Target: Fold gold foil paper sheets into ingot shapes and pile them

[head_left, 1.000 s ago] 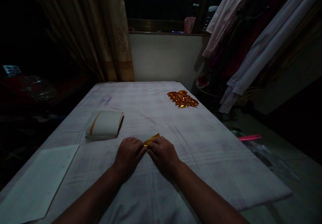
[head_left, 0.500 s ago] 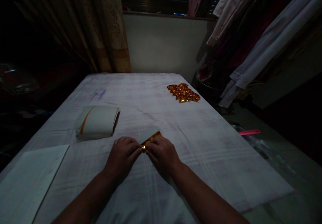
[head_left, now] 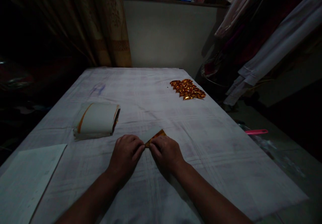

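A sheet of gold foil paper (head_left: 156, 135), pale on one face, lies near the middle of the table with its near edge folded or rolled over. My left hand (head_left: 127, 153) pinches the left part of that edge between thumb and fingers. On the right part, my right hand (head_left: 166, 153) is closed in the same way, its fingertips close to the left ones. Part of the paper is hidden under the hands. To the left sits a curved stack of pale paper sheets (head_left: 98, 119) with orange-gold edges.
Several shiny gold folded foil pieces (head_left: 187, 89) lie in a group at the far right of the table (head_left: 213, 177). A white sheet (head_left: 32, 173) is at the near left. Clothes (head_left: 266, 56) hang at the right, and a pink handle (head_left: 256, 131) shows beyond the table's edge.
The view has tilted down slightly. My fingers have shifted along the foil paper's near edge, and the bright bit of gold between the fingertips shows less.
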A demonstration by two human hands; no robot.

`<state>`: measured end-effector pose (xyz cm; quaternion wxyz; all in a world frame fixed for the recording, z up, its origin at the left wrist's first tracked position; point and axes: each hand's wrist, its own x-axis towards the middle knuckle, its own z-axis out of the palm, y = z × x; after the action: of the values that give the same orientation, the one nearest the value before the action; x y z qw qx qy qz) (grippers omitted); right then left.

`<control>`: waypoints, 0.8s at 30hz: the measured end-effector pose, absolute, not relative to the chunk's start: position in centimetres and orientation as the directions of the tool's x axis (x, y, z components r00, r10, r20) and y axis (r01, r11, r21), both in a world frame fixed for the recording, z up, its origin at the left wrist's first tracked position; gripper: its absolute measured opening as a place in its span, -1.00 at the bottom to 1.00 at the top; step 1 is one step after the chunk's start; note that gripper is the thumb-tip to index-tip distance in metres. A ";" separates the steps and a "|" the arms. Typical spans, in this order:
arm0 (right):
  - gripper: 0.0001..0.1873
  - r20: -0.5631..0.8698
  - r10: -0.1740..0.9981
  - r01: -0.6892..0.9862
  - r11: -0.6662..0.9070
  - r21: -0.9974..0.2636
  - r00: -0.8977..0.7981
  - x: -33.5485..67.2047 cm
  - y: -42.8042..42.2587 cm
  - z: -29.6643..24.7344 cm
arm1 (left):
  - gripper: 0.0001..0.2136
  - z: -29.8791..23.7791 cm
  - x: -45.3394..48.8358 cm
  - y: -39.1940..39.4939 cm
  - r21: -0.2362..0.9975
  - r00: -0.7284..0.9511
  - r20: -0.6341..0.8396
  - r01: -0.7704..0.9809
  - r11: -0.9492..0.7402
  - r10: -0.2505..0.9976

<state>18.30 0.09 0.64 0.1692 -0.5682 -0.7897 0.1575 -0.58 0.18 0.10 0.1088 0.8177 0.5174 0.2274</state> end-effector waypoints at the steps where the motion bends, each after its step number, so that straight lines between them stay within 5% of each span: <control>1: -0.84 0.064 0.954 0.849 0.289 -0.442 -0.292 18.2 0.2 0.9 | -0.84 0.2 -0.5 0.2 0.416 0.350 0.264 0.799 -0.434 0.899; 9: -0.86 -0.045 0.971 0.885 0.195 -0.424 -0.235 17.8 0.5 2.2 | -0.89 0.1 -0.2 0.1 0.427 0.327 0.287 0.798 -0.426 0.900; 24: -0.91 0.039 0.980 0.875 0.193 -0.445 -0.196 17.5 0.5 0.9 | -0.85 0.2 0.6 0.2 0.373 0.277 0.275 0.852 -0.368 0.921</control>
<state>17.46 0.51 0.94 0.1596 -0.6135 -0.7556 0.1647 0.55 0.16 0.19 0.0760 0.7954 0.5571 0.2261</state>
